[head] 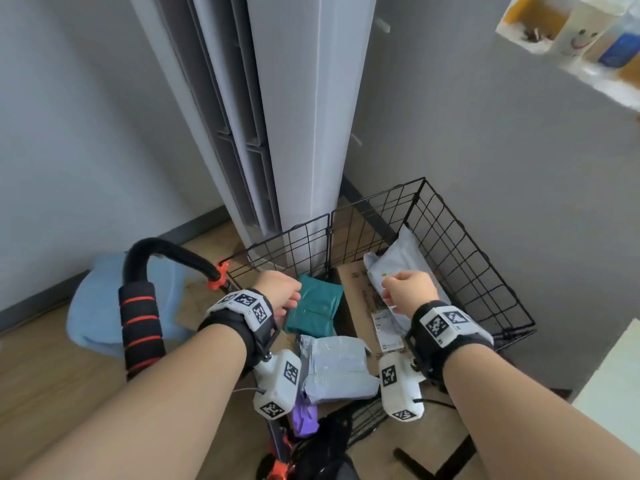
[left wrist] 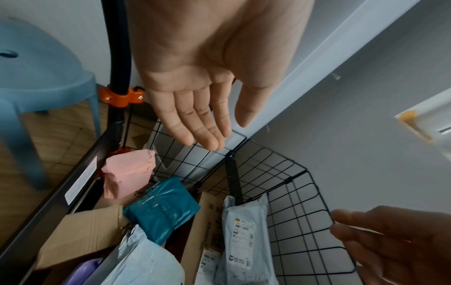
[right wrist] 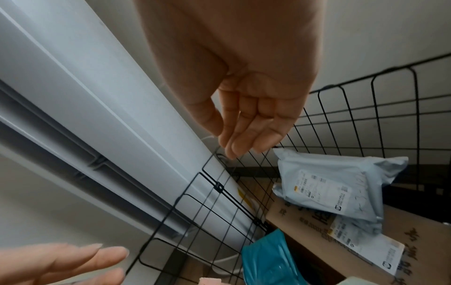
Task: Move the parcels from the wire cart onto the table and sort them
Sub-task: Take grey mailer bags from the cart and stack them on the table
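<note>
Cart: black wire-mesh cart [head: 460,244] stands in the room corner, against a tall white floor-standing air conditioner [head: 311,116]; its padded black handle with red bands [head: 140,317] rises at the cart's left edge.
Parcels: all are in the cart, none on the table yet. A teal plastic mailer bag [head: 317,306] lies near the far-left corner, a pale grey mailer with a white shipping label [head: 398,271] leans against the right mesh wall, a crumpled light-blue poly mailer [head: 337,365] sits at the near edge, a flat brown cardboard box [head: 353,292] lies under them, and a pink paper-wrapped packet [left wrist: 127,173] stands against the left wall.
Left hand: left hand [head: 278,294] hovers over the teal mailer, fingers [left wrist: 195,123] straight and together, holding nothing.
Right hand: right hand [head: 410,289] hangs above the grey labelled mailer, fingers [right wrist: 246,133] loosely curled, empty.
Table: only a white corner [head: 613,386] shows at the right, close to the cart's near-right corner.
Risk, slip: the mailers look slick and floppy; a pinch on one corner could let the contents sag and the bag slide out.
Risk, snag: the grey mailer's upper corner lies against the mesh, so a sideways pull could catch it on the wire.
Risk, knock-on: lifting the teal bag may tip the pink packet leaning nearby.
Risk, cart: leaning on the rim might roll or tilt the cart; its wheels are not visible.
</note>
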Motion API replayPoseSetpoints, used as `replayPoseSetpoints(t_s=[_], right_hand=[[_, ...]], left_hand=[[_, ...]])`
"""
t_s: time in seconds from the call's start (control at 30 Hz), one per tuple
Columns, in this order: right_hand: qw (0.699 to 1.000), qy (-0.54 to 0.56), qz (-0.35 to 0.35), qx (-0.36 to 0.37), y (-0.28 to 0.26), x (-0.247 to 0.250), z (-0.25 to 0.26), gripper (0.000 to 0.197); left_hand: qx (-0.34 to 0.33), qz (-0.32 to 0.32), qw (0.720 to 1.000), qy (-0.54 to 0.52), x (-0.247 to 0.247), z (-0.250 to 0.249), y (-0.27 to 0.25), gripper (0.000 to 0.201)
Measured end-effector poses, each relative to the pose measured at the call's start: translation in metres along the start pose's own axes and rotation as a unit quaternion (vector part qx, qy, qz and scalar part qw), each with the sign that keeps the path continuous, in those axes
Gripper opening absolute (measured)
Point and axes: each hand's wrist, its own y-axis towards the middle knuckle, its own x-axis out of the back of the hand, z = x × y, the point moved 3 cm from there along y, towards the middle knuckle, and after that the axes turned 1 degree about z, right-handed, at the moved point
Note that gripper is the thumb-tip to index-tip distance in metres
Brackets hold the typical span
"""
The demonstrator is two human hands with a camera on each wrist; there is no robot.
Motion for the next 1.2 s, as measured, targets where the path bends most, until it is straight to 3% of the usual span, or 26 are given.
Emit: replayPoseSetpoints(t_s=[0.43,0.53,0.6,0.7,0.83,1.0,1.13,1.2], right_hand=[[0.987,-0.044,0.108,-0.109,0.11,-0.115,-0.096,0.018],[0.983,-0.05,0.127,-0.119,0.123,-0.143,-0.116,0.023],[0.981,-0.065,0.138,-0.117,0.128,-0.159,-0.125,0.022],[0.977,-0.1,0.16,-0.099,0.138,-0.184,-0.134,0.016],[0.974,-0.133,0.167,-0.073,0.151,-0.216,-0.133,0.014],[0.961,-0.154,0.223,-0.05,0.161,-0.248,-0.133,0.038],[0.946,-0.184,0.264,-0.028,0.167,-0.257,-0.138,0.05],[0.94,-0.183,0.287,-0.038,0.167,-0.258,-0.143,0.051]], left_hand=[[0.143,0.037,0.987,-0.06,-0.054,0.096,0.133,0.007],[0.162,0.036,0.983,-0.076,-0.061,0.121,0.156,0.018],[0.172,0.034,0.982,-0.074,-0.064,0.139,0.169,0.005],[0.187,0.029,0.979,-0.079,-0.066,0.166,0.187,0.002],[0.197,0.014,0.977,-0.075,-0.068,0.189,0.214,0.022],[0.172,0.013,0.984,-0.048,-0.081,0.196,0.243,0.031],[0.15,0.033,0.988,-0.035,-0.096,0.193,0.253,0.016],[0.139,0.045,0.989,-0.01,-0.1,0.202,0.26,0.04]])
